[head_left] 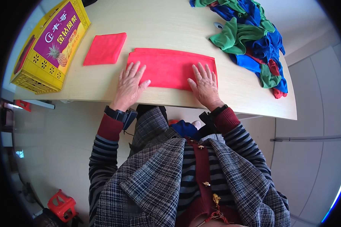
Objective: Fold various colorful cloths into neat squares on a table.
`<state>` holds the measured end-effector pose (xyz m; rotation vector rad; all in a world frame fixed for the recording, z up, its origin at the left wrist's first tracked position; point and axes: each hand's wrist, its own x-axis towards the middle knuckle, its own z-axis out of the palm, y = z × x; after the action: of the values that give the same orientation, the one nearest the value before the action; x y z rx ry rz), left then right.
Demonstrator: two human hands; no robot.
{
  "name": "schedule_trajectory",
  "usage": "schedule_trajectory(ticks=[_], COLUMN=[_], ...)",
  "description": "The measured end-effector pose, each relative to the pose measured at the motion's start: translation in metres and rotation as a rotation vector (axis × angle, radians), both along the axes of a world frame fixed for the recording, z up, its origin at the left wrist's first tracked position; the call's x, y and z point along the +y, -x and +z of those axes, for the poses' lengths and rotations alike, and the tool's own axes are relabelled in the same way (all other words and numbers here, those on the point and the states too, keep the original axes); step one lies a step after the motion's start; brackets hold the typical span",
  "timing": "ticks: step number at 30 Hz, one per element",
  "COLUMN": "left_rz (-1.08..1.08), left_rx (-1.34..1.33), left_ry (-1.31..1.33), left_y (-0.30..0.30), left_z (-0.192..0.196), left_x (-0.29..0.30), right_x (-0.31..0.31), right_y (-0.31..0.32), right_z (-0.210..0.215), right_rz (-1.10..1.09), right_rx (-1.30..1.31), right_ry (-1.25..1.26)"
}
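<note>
A red cloth (166, 70), folded into a long rectangle, lies flat on the table close to its near edge. My left hand (130, 84) rests on the cloth's left end with fingers stretched out and thumb apart. On its right end lies my right hand (205, 84), palm down and fingers spread. Neither hand grips anything. To the left sits a smaller folded red cloth (105, 49), squarish and flat, apart from my hands.
A yellow plastic crate (70, 45) with a purple pineapple panel stands at the table's (151, 26) left. Loose green, blue and red cloths (250, 38) are heaped at the right. A red stool (62, 205) is on the floor, lower left. White cabinets (303, 98) stand at the right.
</note>
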<state>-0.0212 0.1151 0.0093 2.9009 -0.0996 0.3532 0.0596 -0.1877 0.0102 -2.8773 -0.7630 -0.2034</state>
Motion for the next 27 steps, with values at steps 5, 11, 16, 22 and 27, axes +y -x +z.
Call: schedule_trajectory(ticks=[5,11,16,22,27], left_rz=[-0.053,-0.063,-0.036,0.266,0.239], left_rx=[-0.037,-0.081,-0.057,-0.138,-0.260], left_ry=[-0.020,0.028,0.035,0.109,0.276], left_y=[0.016,0.050,0.076,0.086,0.077], left_z=[-0.014,-0.015,-0.014,-0.022,-0.008], left_x=[-0.006,-0.022,-0.021,0.005,-0.011], right_x=[0.001,-0.021,-0.034,-0.027,0.020], right_y=[0.001,0.012,0.031,0.040,0.051], right_z=[-0.014,-0.011,-0.007,0.005,0.019], right_rz=[0.024,0.113,0.156,0.182,0.283], right_rx=[-0.030,-0.017,-0.007,0.006,-0.017], right_ry=[0.011,0.023,0.003,-0.048,-0.061])
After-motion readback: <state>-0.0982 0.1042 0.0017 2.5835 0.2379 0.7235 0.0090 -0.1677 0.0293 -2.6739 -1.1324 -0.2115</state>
